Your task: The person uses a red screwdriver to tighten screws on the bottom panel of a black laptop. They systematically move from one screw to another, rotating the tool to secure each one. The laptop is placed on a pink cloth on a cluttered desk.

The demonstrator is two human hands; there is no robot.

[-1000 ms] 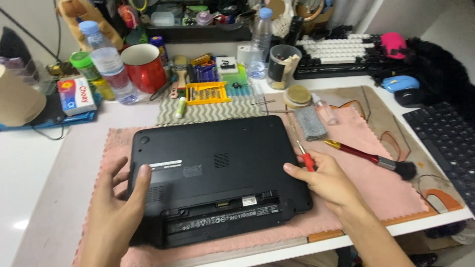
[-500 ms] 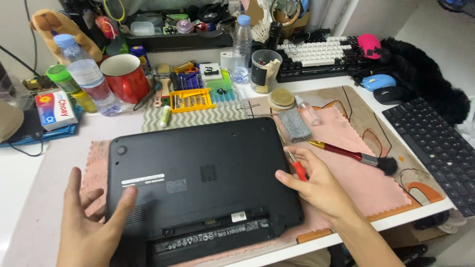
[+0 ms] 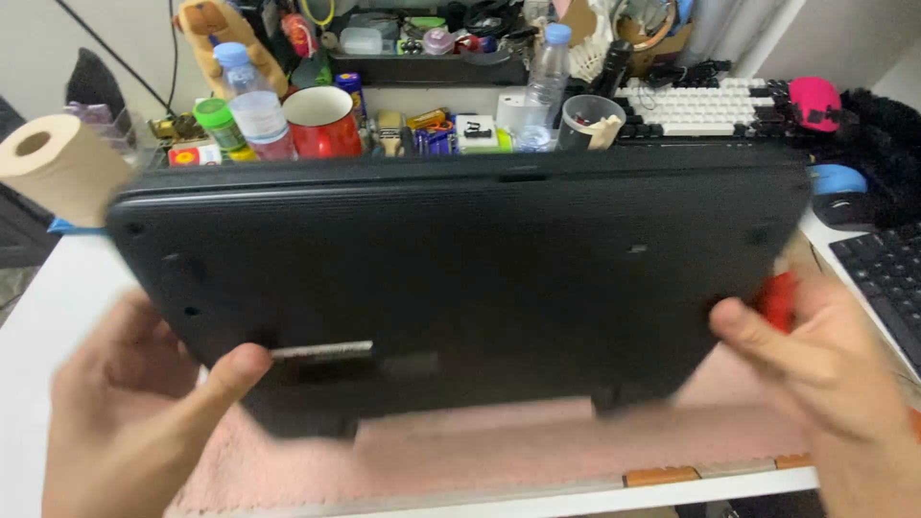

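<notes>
Both hands (image 3: 144,422) grip blurred laptop (image 3: 460,278) (mat mostly hidden)

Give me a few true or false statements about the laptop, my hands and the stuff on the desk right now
1. Both hands grip the black laptop, lifted off the pink mat. True.
2. The right hand is otherwise empty. False: something small and red is in it.
3. The left hand has its thumb on the laptop's underside. True.
4. The mug behind the laptop is blue. False: it is red.
5. A paper roll sits at far left. True.
</notes>
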